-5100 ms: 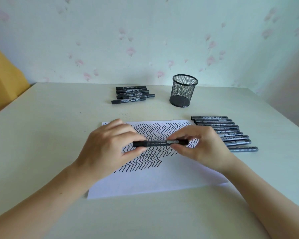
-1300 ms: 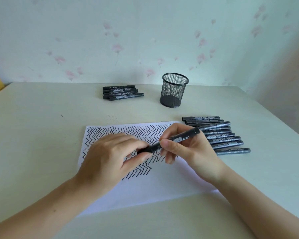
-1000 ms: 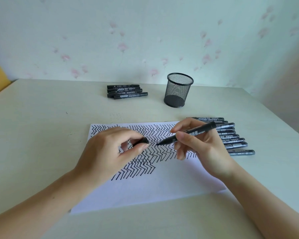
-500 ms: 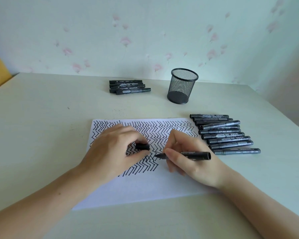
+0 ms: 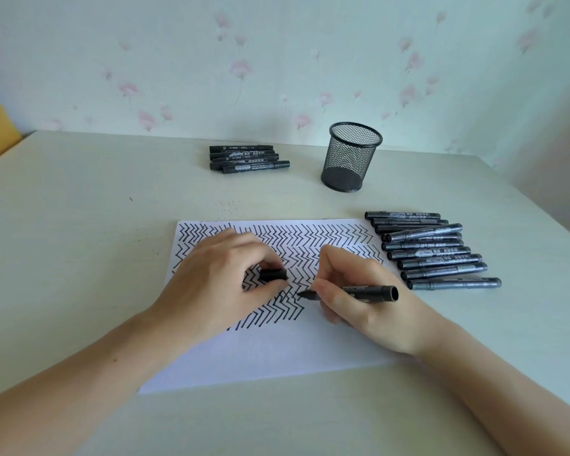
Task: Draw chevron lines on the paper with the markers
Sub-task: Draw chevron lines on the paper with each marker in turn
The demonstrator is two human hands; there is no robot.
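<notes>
A white sheet of paper [image 5: 277, 353] lies in front of me, its upper half filled with black chevron rows. My right hand [image 5: 362, 301] grips an uncapped black marker [image 5: 366, 292], tip pointing left and resting at the right end of the lowest chevron row. My left hand [image 5: 218, 284] rests on the paper and pinches the marker's black cap [image 5: 273, 275] between thumb and fingers. Part of the drawing is hidden under both hands.
Several black markers [image 5: 431, 250] lie in a row to the right of the paper. A smaller pile of markers [image 5: 244, 158] sits at the back, beside a black mesh pen cup [image 5: 351, 161]. The table edge runs along the right.
The cap came off the marker and stays in my left hand. My right hand turned the marker and lowered its tip onto the paper at the lowest chevron row.
</notes>
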